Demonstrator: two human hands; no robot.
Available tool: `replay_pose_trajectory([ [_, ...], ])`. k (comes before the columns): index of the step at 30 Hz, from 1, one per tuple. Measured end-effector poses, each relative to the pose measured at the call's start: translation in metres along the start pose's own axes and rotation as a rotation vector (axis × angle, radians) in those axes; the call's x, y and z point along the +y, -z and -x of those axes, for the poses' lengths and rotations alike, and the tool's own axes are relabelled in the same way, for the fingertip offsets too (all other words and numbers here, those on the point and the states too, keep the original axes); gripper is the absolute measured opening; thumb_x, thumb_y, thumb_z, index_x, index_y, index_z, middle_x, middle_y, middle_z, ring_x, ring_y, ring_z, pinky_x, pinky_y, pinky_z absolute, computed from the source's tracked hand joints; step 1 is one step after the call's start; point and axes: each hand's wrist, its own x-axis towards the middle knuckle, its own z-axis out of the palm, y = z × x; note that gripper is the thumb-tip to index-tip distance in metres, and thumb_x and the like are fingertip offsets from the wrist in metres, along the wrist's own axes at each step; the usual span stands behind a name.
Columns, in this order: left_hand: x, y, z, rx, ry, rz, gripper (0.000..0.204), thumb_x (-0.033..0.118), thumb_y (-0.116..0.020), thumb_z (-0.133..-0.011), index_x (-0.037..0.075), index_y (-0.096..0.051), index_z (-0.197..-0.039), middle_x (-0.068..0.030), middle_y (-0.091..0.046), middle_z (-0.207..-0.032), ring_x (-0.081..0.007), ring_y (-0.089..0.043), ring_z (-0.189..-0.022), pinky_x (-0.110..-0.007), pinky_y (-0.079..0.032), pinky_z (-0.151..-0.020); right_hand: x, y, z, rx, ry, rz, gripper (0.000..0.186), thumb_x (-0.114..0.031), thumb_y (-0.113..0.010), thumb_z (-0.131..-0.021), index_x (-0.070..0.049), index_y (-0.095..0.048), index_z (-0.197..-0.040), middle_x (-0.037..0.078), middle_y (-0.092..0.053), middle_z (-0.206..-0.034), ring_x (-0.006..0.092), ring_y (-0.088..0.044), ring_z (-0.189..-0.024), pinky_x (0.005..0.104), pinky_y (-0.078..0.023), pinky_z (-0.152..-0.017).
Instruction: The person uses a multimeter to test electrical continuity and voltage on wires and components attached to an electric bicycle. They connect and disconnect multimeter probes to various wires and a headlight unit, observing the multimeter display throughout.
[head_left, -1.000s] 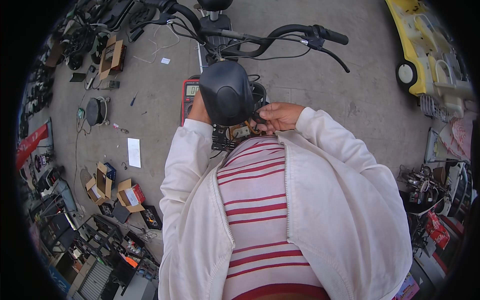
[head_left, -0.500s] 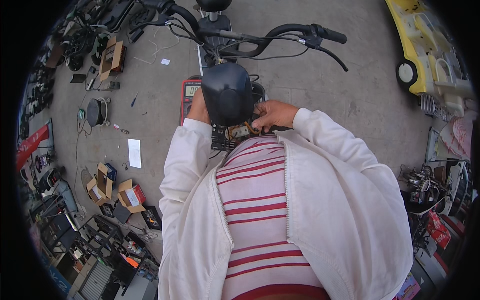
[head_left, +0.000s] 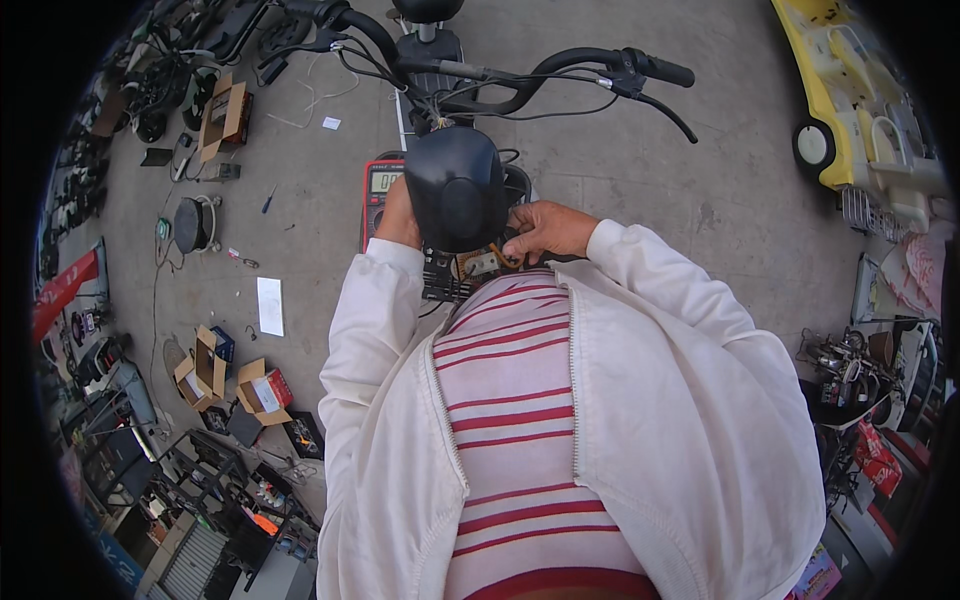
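In front of me stands an electric bike with black handlebars [head_left: 515,95] and a rounded black headlight housing [head_left: 457,190]. My left hand [head_left: 399,218] is at the housing's left side, next to a red multimeter [head_left: 378,182] with a grey display; its fingers are hidden. To the right of the housing, my right hand [head_left: 552,229] has its thumb and fingers closed together. Its fingertips are close to a yellow-orange wire [head_left: 500,254], but what they pinch is too small to make out. A circuit board [head_left: 478,264] with pale connectors shows just below the housing.
On the left, the floor holds a screwdriver [head_left: 269,199], a round dark stool-like object [head_left: 190,224], a white sheet [head_left: 270,306] and open cardboard boxes [head_left: 225,118]. A yellow vehicle body [head_left: 850,110] stands at the far right, above several parts and a red bag [head_left: 877,458].
Almost nothing differs. Both hands stay in the same places beside the headlight housing, and the view shifts very slightly.
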Motion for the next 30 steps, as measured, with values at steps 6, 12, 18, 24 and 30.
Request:
replay_pose_trajectory([
  [6, -0.002, 0.004, -0.002, 0.021, -0.020, -0.011, 0.031, 0.023, -0.050, -0.095, 0.001, -0.059, -0.115, -0.0119, -0.067, -0.106, -0.0229, -0.067, -0.090, -0.035, -0.057, -0.078, -0.007, -0.009, 0.007, 0.176, 0.096, 0.237, 0.046, -0.025, -0.080, -0.074, 0.008, -0.055, -0.097, 0.014, -0.063, -0.091, 0.0174, -0.062, -0.074, 0.0292, -0.054, -0.061],
  [12, -0.002, 0.011, -0.004, -0.014, -0.001, -0.016, 0.032, 0.024, -0.048, -0.096, 0.002, -0.059, -0.115, -0.0117, -0.067, -0.105, -0.0228, -0.067, -0.090, -0.036, -0.057, -0.078, -0.011, -0.004, 0.007, 0.096, 0.099, 0.259, 0.039, -0.021, -0.074, -0.080, 0.009, -0.055, -0.096, 0.016, -0.065, -0.086, 0.0182, -0.064, -0.072, 0.0302, -0.054, -0.060],
  [18, 0.003, -0.005, 0.007, -0.036, 0.032, 0.003, 0.033, 0.027, -0.047, -0.096, 0.002, -0.059, -0.115, -0.0121, -0.067, -0.107, -0.0232, -0.067, -0.091, -0.036, -0.057, -0.079, -0.011, -0.001, 0.006, -0.014, 0.064, 0.225, 0.026, -0.016, -0.062, -0.090, 0.008, -0.058, -0.101, 0.013, -0.065, -0.083, 0.0152, -0.064, -0.071, 0.0288, -0.054, -0.060],
  [24, 0.004, -0.003, 0.010, -0.038, 0.044, 0.000, 0.034, 0.027, -0.048, -0.096, 0.003, -0.060, -0.115, -0.0121, -0.067, -0.107, -0.0234, -0.067, -0.091, -0.037, -0.057, -0.079, -0.011, 0.001, 0.008, -0.142, 0.041, 0.031, 0.024, -0.016, -0.057, -0.093, 0.005, -0.059, -0.102, 0.009, -0.068, -0.093, 0.0122, -0.060, -0.072, 0.0279, -0.054, -0.065],
  [30, 0.004, -0.005, 0.012, -0.048, 0.023, 0.022, 0.033, 0.027, -0.049, -0.095, 0.003, -0.060, -0.114, -0.0117, -0.067, -0.105, -0.0231, -0.067, -0.090, -0.036, -0.057, -0.079, -0.009, 0.004, 0.007, -0.174, -0.002, -0.071, 0.026, -0.020, -0.055, -0.095, 0.004, -0.059, -0.104, 0.010, -0.067, -0.099, 0.0112, -0.058, -0.072, 0.0265, -0.053, -0.069],
])
